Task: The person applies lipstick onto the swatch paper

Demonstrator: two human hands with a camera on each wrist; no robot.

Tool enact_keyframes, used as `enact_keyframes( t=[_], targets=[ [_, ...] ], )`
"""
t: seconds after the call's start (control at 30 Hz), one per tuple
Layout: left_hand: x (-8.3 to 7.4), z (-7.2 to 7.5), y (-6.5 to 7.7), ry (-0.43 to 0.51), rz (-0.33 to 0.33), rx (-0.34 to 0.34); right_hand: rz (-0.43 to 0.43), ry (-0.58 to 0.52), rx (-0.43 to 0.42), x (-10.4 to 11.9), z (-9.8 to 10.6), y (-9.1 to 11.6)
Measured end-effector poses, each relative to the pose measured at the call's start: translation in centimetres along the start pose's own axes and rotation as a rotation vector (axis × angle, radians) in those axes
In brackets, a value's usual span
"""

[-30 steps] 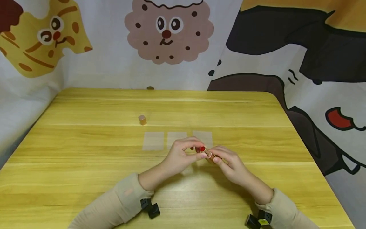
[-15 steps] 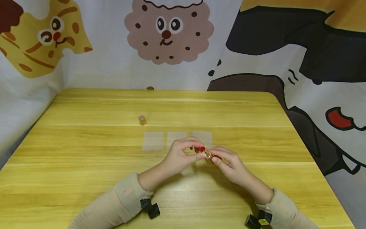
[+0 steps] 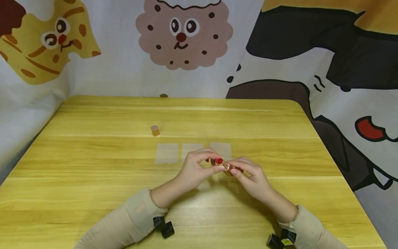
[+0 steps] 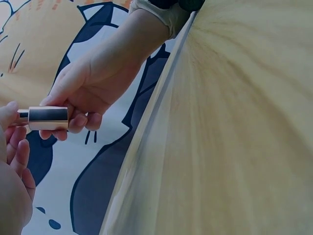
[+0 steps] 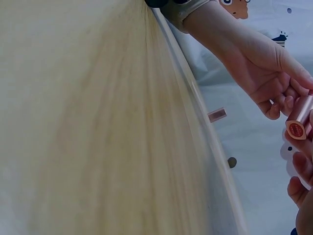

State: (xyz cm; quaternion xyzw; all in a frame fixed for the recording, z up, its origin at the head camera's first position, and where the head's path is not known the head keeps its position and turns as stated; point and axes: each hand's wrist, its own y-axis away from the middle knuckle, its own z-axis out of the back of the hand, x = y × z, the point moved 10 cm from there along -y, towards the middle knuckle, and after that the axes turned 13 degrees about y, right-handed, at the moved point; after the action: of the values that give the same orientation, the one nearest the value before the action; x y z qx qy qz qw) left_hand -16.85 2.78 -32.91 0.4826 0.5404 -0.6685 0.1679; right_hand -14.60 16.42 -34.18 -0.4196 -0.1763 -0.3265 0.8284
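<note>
An uncapped lipstick (image 3: 228, 167) with a red tip and a shiny rose-gold base is held between both hands, above the table. My left hand (image 3: 199, 167) pinches its upper part near the collar, the red tip showing between thumb and forefinger. From the other side, my right hand (image 3: 253, 178) grips the base with thumb and fingertips. In the left wrist view the metallic base (image 4: 49, 118) lies level between the hands. The right wrist view shows the lipstick's round red label (image 5: 296, 129) on the end. Its matching cap (image 3: 154, 130) stands apart on the table, farther back and left.
Three pale, thin squares lie in a row behind the hands: a left one (image 3: 167, 153), a middle one (image 3: 190, 149) and a right one (image 3: 221, 149), partly covered by the fingers. The wooden table (image 3: 93, 166) ends at a printed cloth backdrop (image 3: 118, 52).
The right thumb and fingertips have shifted slightly on the lipstick's base. The left hand keeps its pinch in nearly the same place; the cap and squares have not moved.
</note>
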Motion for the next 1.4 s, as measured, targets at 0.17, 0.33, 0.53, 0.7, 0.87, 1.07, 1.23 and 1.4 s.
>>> enact_keyframes(
  t=[0.17, 0.33, 0.53, 0.7, 0.87, 1.07, 1.23, 1.4],
  targets=[
    [0.19, 0.08, 0.04, 0.006, 0.016, -0.010, 0.004, 0.002, -0.017, -0.04, 0.11, 0.05],
    [0.38, 0.15, 0.10, 0.008, 0.036, -0.018, 0.020, 0.015, -0.031, -0.02, 0.19, 0.08],
    [0.26, 0.19, 0.14, 0.003, 0.033, -0.028, 0.015, 0.028, -0.047, 0.01, 0.31, 0.01],
    [0.24, 0.24, 0.13, 0.008, 0.018, -0.034, 0.007, 0.033, -0.064, 0.06, 0.49, -0.02],
    [0.15, 0.13, 0.13, 0.024, -0.004, -0.025, 0.022, 0.039, -0.069, 0.23, 0.46, -0.01],
    [0.02, -0.17, 0.18, 0.036, -0.033, 0.010, 0.046, 0.051, -0.059, 0.58, 0.33, -0.04],
    [-0.37, -0.52, 0.16, 0.047, -0.071, 0.046, 0.056, 0.061, -0.047, 0.75, 0.17, -0.03],
    [-0.42, -0.72, 0.08, 0.034, -0.082, 0.068, 0.070, 0.055, -0.041, 0.81, 0.04, 0.02]
  ],
)
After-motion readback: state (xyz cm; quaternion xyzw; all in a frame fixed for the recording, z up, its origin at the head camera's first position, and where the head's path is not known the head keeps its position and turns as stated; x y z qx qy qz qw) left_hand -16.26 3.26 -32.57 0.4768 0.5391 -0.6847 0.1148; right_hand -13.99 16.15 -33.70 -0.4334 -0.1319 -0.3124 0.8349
